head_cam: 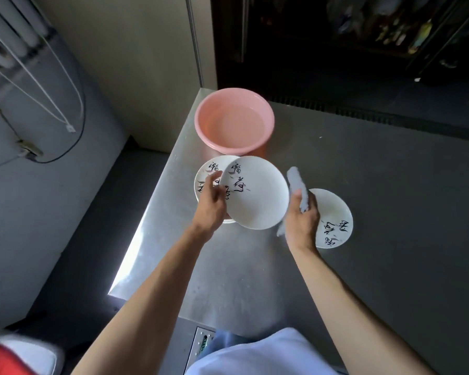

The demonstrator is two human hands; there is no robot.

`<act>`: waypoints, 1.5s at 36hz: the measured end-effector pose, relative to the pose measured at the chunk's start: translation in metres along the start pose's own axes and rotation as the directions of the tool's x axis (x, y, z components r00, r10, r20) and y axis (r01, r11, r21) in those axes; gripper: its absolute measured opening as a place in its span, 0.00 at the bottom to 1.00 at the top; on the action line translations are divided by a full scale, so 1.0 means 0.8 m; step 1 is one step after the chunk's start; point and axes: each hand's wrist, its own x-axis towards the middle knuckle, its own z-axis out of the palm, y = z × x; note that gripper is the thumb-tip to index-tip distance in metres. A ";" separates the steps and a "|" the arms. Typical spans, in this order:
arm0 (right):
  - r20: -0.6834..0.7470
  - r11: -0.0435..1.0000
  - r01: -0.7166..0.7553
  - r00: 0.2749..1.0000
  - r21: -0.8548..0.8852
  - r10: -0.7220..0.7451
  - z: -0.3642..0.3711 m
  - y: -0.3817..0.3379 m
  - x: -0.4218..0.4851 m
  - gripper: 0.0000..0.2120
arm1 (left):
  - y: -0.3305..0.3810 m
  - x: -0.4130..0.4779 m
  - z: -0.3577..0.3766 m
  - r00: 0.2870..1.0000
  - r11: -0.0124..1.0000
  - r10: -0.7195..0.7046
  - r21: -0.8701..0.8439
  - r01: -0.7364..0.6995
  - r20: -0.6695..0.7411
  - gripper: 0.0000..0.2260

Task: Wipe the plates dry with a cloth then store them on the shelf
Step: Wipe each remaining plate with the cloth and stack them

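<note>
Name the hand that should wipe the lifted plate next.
Right. The right hand grips the cloth beside the lifted plate; the left hand holds that plate by its opposite edge.

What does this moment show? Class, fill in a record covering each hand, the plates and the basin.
Left hand: grips the raised plate at its edge
Right hand: holds the cloth beside that plate
Stack: patterned plates, under the raised plate
Single plate: flat on the table, right side
Basin: pink, apparently holding water, behind the plates
</note>
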 end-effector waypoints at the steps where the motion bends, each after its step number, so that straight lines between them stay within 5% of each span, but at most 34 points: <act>1: -0.002 0.999 0.046 0.999 0.003 -0.046 -0.009 0.001 -0.001 0.15 | -0.001 -0.004 0.008 1.000 1.000 -0.017 -0.007 0.017 0.026 0.17; 6: 0.194 0.926 0.354 0.925 -0.131 -0.326 -0.054 0.021 -0.022 0.16 | -0.023 -0.034 0.046 0.985 0.995 -0.100 -0.014 0.103 0.139 0.18; 10: 0.391 0.632 0.707 0.704 -0.317 -0.593 -0.076 0.073 -0.037 0.17 | -0.055 -0.064 0.071 0.955 0.984 -0.164 -0.021 0.174 0.247 0.17; 12: 0.508 0.546 0.720 0.692 -0.428 -0.513 -0.080 0.112 -0.042 0.19 | -0.076 -0.077 0.080 0.933 0.970 -0.222 -0.031 0.240 0.283 0.18; 16: 0.679 0.540 0.681 0.691 -0.494 -0.250 -0.080 0.167 -0.064 0.26 | -0.111 -0.098 0.087 0.902 0.940 -0.321 -0.023 0.342 0.289 0.18; 26: 0.916 0.425 0.862 0.370 -0.277 -0.152 -0.160 0.205 -0.109 0.24 | -0.163 -0.124 0.070 0.849 0.855 -0.499 -0.058 0.515 0.177 0.17; 29: 0.903 0.402 0.844 0.420 -0.354 -0.087 -0.172 0.209 -0.106 0.26 | -0.168 -0.128 0.069 0.851 0.860 -0.496 -0.039 0.509 0.173 0.16; 35: 0.700 0.516 0.578 0.711 -0.632 0.061 -0.108 0.186 -0.100 0.38 | -0.172 -0.132 0.083 0.845 0.855 -0.511 -0.007 0.518 0.159 0.17; 37: 0.720 0.569 0.558 0.688 -0.604 0.091 -0.090 0.167 -0.098 0.43 | -0.172 -0.133 0.086 0.842 0.853 -0.514 -0.008 0.522 0.165 0.17; 42: 0.901 0.557 0.771 0.424 -0.307 -0.089 -0.104 0.191 -0.111 0.26 | -0.176 -0.129 0.083 0.844 0.852 -0.510 -0.042 0.522 0.166 0.18; 47: 0.896 0.570 0.795 0.389 -0.208 -0.215 -0.157 0.207 -0.117 0.25 | -0.181 -0.125 0.073 0.862 0.864 -0.488 -0.065 0.499 0.139 0.17; 49: 0.859 0.595 0.762 0.462 -0.256 -0.221 -0.159 0.218 -0.110 0.25 | -0.181 -0.127 0.074 0.874 0.880 -0.461 -0.045 0.472 0.158 0.17; 51: 0.733 0.658 0.629 0.659 -0.414 -0.169 -0.142 0.216 -0.106 0.31 | -0.178 -0.131 0.080 0.878 0.886 -0.453 -0.032 0.462 0.156 0.19; 53: 0.540 0.766 0.297 0.838 -0.569 0.076 -0.112 0.193 -0.102 0.37 | -0.177 -0.135 0.089 0.879 0.888 -0.449 -0.029 0.459 0.162 0.20; 54: 0.460 0.790 0.148 0.869 -0.595 0.183 -0.098 0.185 -0.096 0.39 | -0.176 -0.138 0.093 0.879 0.891 -0.442 -0.027 0.454 0.176 0.20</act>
